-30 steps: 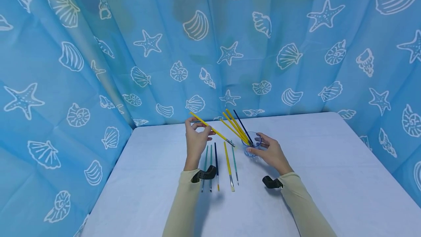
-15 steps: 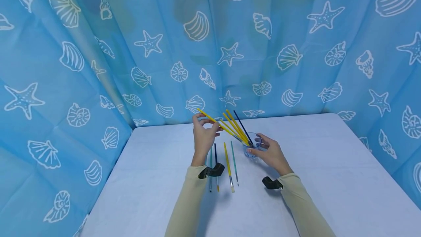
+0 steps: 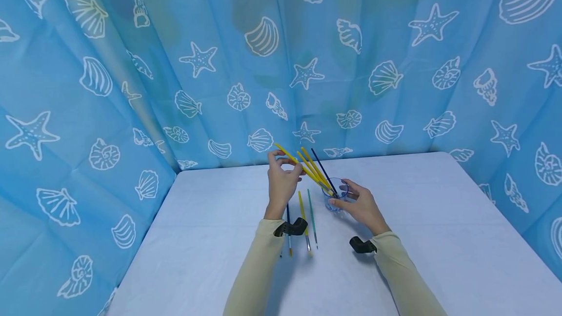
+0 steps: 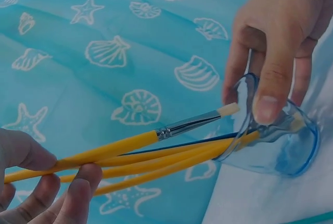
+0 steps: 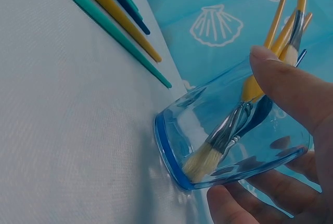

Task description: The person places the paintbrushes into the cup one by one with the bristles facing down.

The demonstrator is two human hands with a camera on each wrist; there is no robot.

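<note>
My left hand (image 3: 283, 182) pinches a yellow paintbrush (image 4: 125, 145) by its handle. The pale bristles of that brush point at the mouth of a clear bluish glass (image 5: 171, 146), right by its rim. My right hand (image 3: 362, 205) grips the glass round its side, thumb on the near wall, and the glass tilts to the left. Inside it, bristles down, lie several paintbrushes, yellow-handled ones (image 5: 250, 86) and a dark blue one (image 3: 322, 167). Their handles lean out of the mouth toward my left hand.
On the white table (image 3: 197, 238), a yellow paintbrush (image 3: 303, 213), a teal paintbrush (image 3: 311, 213) and a dark blue paintbrush (image 3: 288, 213) lie side by side. My left wrist partly covers this row. A blue shell-print curtain (image 3: 281, 87) stands behind the table.
My left hand has moved right with the yellow paintbrush, bringing its bristles from left of the glass to the mouth. The right hand and the glass have stayed put.
</note>
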